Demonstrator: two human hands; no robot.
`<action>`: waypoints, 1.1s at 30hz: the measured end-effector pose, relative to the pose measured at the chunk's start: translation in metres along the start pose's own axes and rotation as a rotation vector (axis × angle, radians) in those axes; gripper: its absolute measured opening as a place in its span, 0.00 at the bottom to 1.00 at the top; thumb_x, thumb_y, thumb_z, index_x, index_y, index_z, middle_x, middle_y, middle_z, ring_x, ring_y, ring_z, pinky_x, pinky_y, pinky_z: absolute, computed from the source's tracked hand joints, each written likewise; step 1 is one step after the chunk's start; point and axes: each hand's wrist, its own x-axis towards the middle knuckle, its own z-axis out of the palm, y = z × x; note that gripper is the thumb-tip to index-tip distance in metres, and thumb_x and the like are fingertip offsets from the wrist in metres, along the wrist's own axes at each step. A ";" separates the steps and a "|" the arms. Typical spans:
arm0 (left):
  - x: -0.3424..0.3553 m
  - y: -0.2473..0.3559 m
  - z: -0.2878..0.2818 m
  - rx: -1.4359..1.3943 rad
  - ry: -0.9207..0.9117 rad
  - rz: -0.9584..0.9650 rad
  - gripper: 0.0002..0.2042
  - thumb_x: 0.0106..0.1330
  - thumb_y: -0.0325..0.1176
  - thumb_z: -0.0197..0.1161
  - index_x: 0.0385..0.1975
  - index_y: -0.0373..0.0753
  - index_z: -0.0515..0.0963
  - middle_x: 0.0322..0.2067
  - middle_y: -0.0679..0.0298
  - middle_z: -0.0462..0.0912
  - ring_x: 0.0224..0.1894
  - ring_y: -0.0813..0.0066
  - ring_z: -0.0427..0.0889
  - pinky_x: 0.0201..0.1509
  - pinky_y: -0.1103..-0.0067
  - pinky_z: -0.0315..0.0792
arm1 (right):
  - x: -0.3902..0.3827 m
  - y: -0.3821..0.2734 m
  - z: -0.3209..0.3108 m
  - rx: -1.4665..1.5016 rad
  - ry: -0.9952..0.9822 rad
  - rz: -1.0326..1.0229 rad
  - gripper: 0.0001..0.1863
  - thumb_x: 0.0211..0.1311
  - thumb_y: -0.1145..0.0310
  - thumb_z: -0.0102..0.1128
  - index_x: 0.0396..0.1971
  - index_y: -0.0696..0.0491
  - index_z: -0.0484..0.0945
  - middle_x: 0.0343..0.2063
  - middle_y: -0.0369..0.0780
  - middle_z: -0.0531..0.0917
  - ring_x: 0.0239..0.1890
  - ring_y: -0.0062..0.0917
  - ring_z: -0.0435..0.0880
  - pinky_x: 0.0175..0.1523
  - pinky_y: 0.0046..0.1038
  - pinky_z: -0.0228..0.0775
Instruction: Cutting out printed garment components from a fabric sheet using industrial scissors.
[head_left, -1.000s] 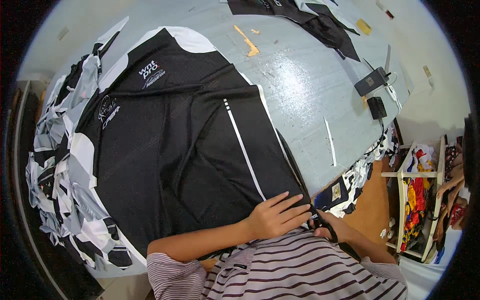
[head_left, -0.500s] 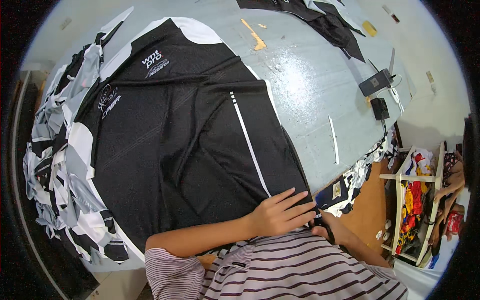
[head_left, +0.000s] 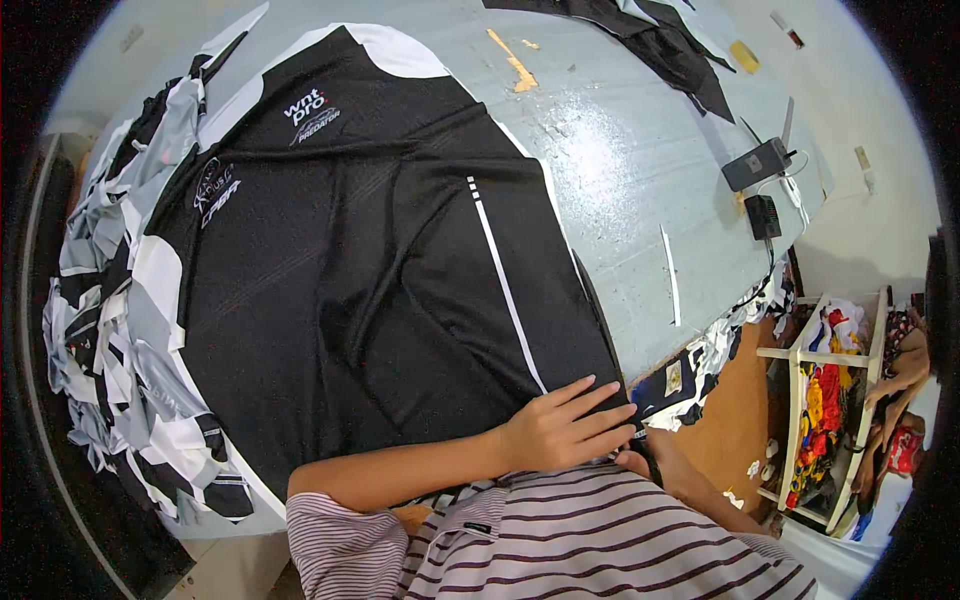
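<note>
A large black fabric panel [head_left: 270,290] with white prints and a narrow white stripe lies creased across the table in front of me. My left hand [head_left: 565,428] rests flat on its lower right corner, fingers stretched out and slightly apart. Right beside it, at the fabric's near edge, is my right hand [head_left: 668,462], mostly hidden by the cloth and my striped shirt. Its thumb shows against something dark that I cannot make out. White cloth [head_left: 160,280] peeks out from under the black panel's edges.
Heaped grey, white and black cloth pieces [head_left: 160,400] line the table's left side. Dark cut pieces [head_left: 640,40] lie at the far edge. A black device with antennas [head_left: 757,165] and a power adapter [head_left: 762,216] sit at the right. Beyond stands a shelf [head_left: 825,356] of colourful cloth.
The black fabric has shifted very slightly in view. My left hand stays flat on the corner. The right hand has turned a little and shows less of the dark thing at its fingers.
</note>
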 end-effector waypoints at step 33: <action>-0.004 0.009 0.004 -0.058 0.002 0.039 0.13 0.56 0.36 0.59 0.40 0.42 0.80 0.48 0.59 0.80 0.51 0.57 0.79 0.55 0.65 0.74 | 0.001 -0.003 -0.002 0.056 -0.040 -0.029 0.24 0.53 0.66 0.63 0.48 0.62 0.69 0.40 0.50 0.80 0.42 0.35 0.80 0.48 0.31 0.70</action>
